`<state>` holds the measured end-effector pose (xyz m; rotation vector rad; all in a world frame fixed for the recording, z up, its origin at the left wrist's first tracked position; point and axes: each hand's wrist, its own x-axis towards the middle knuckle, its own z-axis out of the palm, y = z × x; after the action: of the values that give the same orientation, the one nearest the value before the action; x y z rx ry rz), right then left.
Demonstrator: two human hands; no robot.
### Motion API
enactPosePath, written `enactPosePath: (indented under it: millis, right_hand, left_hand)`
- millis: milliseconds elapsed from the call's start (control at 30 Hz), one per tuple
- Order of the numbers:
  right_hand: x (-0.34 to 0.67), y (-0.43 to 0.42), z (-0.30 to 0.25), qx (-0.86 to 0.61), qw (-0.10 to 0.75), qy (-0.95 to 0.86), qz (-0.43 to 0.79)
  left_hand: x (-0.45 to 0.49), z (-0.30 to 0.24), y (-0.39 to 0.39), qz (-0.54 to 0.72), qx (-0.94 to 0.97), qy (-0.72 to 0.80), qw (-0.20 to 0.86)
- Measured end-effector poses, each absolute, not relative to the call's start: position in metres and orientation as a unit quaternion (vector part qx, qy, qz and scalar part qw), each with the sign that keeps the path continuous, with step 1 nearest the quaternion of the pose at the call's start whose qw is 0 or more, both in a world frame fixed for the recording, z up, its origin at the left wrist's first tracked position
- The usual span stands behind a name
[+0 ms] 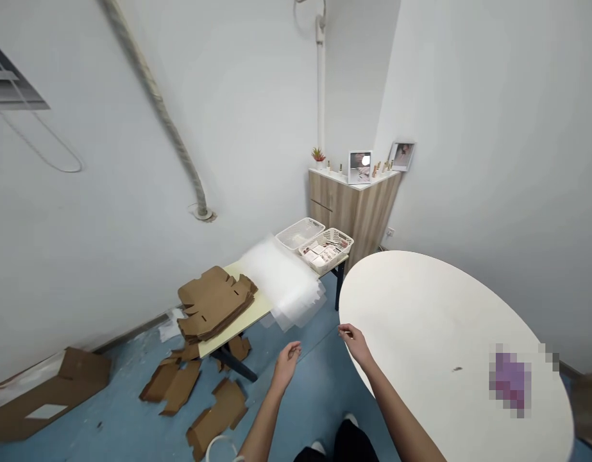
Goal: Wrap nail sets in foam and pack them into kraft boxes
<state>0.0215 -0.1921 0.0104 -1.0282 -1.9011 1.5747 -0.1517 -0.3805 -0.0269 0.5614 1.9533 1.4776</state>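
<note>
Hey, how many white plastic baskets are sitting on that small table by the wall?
2. The left basket, seemingly empty, sits at the far end of the table. The right basket, holding small items, stands beside it, nearer the wooden cabinet. None looks hidden.

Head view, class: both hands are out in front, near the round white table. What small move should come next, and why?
Probably a short step toward the yellow table, left hand leading. It hangs open and empty; the right hand hovers at the rim of the round white table, fingers pinched. The cardboard stack and clear sheets look out of reach.
</note>
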Motion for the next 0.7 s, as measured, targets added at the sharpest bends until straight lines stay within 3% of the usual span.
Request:
enactPosePath:
  millis: [233,433,700]
  right_hand:
    - [-0.084,-0.136,0.012,-0.34,0.227,-0.72,0.56]
    - [-0.176,-0.057,0.01,-0.327,0.227,-0.755,0.521]
    - [-0.305,0.065,0.028,-0.336,0.238,-0.809,0.419]
  left_hand:
    - [-0.235,-0.001,-0.349,0.539,0.25,0.755,0.276]
    - [-0.318,0.003,-0.27,0.513,0.311,0.779,0.183]
    - [-0.413,0.001,-0.147,0.359,0.434,0.822,0.084]
